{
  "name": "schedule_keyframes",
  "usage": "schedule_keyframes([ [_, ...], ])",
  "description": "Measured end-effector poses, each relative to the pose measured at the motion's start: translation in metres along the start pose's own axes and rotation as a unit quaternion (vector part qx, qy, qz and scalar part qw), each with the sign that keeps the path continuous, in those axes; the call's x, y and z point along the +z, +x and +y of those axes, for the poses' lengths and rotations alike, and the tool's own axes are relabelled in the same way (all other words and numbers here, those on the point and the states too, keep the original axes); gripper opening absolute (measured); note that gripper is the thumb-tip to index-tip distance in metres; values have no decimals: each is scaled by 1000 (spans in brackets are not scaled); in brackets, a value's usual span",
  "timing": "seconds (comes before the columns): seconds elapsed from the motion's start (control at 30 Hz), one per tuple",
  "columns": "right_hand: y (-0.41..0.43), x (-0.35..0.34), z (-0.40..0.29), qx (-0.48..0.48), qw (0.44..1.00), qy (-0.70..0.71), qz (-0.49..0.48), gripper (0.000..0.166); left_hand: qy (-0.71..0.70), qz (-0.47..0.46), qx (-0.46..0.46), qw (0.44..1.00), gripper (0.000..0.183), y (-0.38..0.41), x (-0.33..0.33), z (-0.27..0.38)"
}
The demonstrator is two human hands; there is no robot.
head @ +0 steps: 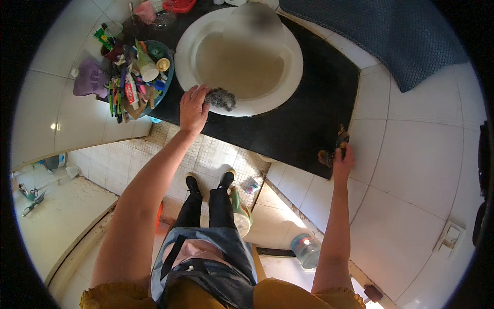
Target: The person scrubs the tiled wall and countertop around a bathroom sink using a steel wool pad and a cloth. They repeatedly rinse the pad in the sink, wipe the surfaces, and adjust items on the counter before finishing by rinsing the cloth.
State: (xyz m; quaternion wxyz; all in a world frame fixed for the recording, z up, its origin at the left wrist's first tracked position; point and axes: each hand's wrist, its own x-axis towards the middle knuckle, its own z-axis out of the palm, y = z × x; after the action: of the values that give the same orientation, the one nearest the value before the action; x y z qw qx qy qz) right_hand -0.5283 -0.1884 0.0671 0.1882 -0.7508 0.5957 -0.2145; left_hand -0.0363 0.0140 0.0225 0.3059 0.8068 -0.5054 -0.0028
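My left hand (194,110) grips a grey metal scouring pad (220,99) on the near left rim of a white oval washbasin (266,103). Dull brownish-grey shows inside the bowl, and its far part is blurred. Off to the right, my right hand (344,161) has its fingers closed on a dark brown item (326,157), perhaps a hair claw clip. That item is at the right end of the black countertop (270,133), close to the tiled wall. My fingers cover part of it.
Left of the basin, a round blue tray (168,87) bears toothbrushes, tubes and pens. A red plastic basket (180,5) sits at the back. Dark textured cloth (386,34) hangs at upper right. Below are a green container (241,218) and a clear water bottle (307,251).
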Motion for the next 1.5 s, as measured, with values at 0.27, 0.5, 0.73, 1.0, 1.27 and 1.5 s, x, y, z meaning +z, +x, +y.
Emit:
schedule_keyframes([
  [0.27, -21, 73, -16, -42, 963, -229, 132, 31, 28, -46, 11, 998, 58, -11, 22, -10],
  [0.5, -141, 186, -195, -142, 990, 12, -11, 29, 52, -40, 14, 998, 62, -12, 22, -10],
  [0.73, -44, 97, -235, -121, 963, 239, -4, 38, 36, -30, 33, 998, 63, -8, 27, -6],
  [1.0, 256, 15, -82, -232, 951, -173, 108, 55, 70, -79, -27, 994, 63, -7, 17, 0],
  [1.27, 340, 159, -29, 164, 921, -270, 226, 67, 70, -93, -16, 993, 69, -10, 14, -10],
  [1.5, 371, 177, -84, -129, 988, 49, 63, 28, 44, -81, -12, 996, 63, -1, 18, -1],
])
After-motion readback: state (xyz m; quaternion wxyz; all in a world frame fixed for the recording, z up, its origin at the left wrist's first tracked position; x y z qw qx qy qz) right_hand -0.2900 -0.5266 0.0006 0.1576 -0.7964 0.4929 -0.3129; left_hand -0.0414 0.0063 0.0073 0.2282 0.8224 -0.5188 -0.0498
